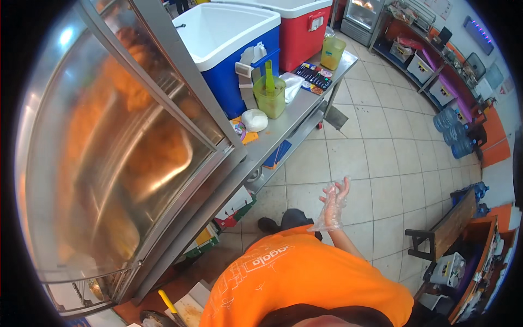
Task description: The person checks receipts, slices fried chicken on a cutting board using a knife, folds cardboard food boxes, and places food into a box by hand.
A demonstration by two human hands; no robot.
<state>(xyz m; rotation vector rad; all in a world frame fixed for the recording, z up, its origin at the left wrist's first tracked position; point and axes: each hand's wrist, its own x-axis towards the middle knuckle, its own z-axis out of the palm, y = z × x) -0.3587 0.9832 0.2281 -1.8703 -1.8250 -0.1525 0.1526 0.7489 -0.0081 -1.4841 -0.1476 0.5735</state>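
Observation:
My right hand [335, 202] is held out over the tiled floor in a loose, clear plastic glove. Its fingers are apart and hold nothing. My left hand is out of view. To the left stands a glass-fronted food display case [163, 159], with blurred orange-brown food and metal trays behind its panes. Ahead is a steel table [282, 126]. On it, a green plastic container [269, 102] with a green-handled utensil [269, 77] stands beside a white, rounded bundle [255, 120].
A blue cooler [241, 69] and a red cooler [300, 41] stand on the table, near another green container [333, 53]. At lower left, a yellow-handled knife [167, 301] rests by a stained board [192, 306]. A wooden bench [453, 222] and water jugs [453, 133] line the right.

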